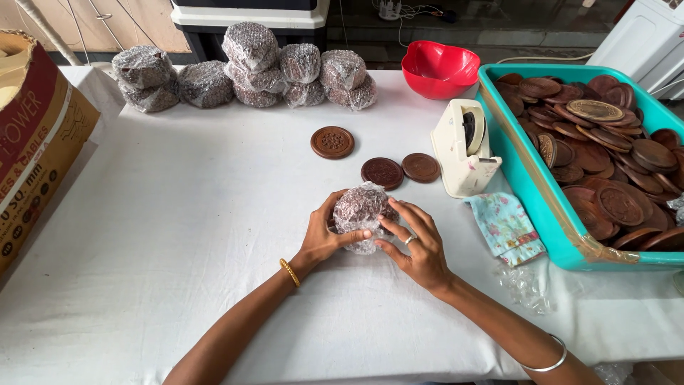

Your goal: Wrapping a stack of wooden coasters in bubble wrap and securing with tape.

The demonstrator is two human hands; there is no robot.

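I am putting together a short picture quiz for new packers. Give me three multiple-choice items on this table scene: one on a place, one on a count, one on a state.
1. Where does the red bowl stand?
A. Left of the cardboard box
B. At the far edge of the table, beside the teal tray
C. In front of the hands

2. How many loose wooden discs lie on the white tablecloth beyond the hands?
A. One
B. Three
C. Six

3. What state is the bundle between the hands in?
A. Wrapped in bubble wrap and held by both hands
B. Bare, lying untouched
C. Taped inside a box

Answers:
1 B, the bowl sits just left of the teal tray at the far edge.
2 B, one disc lies apart and two lie side by side.
3 A, the left hand and right hand both clasp the wrapped bundle.
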